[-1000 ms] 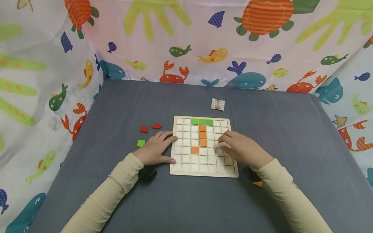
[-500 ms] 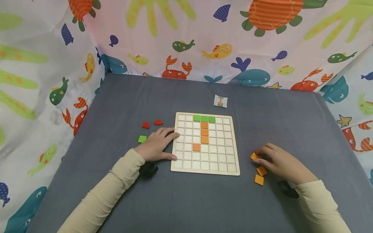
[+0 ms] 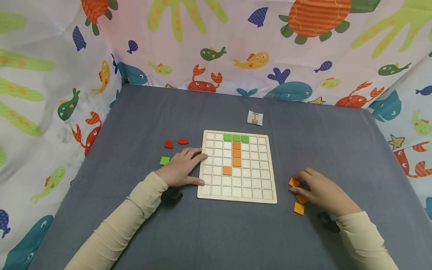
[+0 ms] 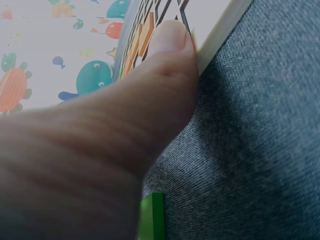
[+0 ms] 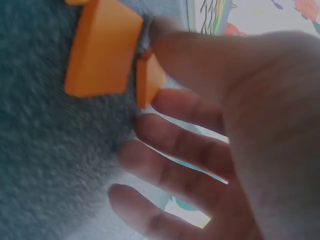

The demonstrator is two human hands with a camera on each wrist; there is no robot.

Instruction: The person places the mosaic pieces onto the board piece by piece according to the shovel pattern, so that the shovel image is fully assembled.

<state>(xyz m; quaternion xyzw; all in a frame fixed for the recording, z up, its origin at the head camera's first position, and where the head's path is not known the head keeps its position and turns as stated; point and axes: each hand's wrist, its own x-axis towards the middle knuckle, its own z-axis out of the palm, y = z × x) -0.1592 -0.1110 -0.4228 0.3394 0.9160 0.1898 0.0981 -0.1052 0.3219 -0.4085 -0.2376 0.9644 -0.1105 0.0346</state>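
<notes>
The wooden grid board (image 3: 217, 189) lies flat, bearing a row of three green square tiles (image 3: 236, 138) and several orange tiles (image 3: 236, 153) below it. My left hand (image 3: 179, 168) rests at the board's left edge, fingers and thumb spread; in the left wrist view the thumb (image 4: 170, 55) lies over the rim. To the right of the board, my right hand (image 3: 320, 191) reaches low over loose orange tiles. Its thumb and index finger stand apart on either side of one orange tile (image 5: 150, 80). Another tile (image 5: 105, 50) lies nearer the wrist camera.
Two red pieces (image 3: 183, 141) and a green square (image 3: 164, 160) lie left of the board, near my left hand. A small printed grid card (image 3: 255, 117) sits behind the board on the grey cloth (image 3: 216, 236). A sea-animal curtain (image 3: 175, 56) encloses the table's back and sides.
My right hand has gone from over the board's right side to the orange tiles, shifting slightly among them since. The left hand has stayed at the board's edge.
</notes>
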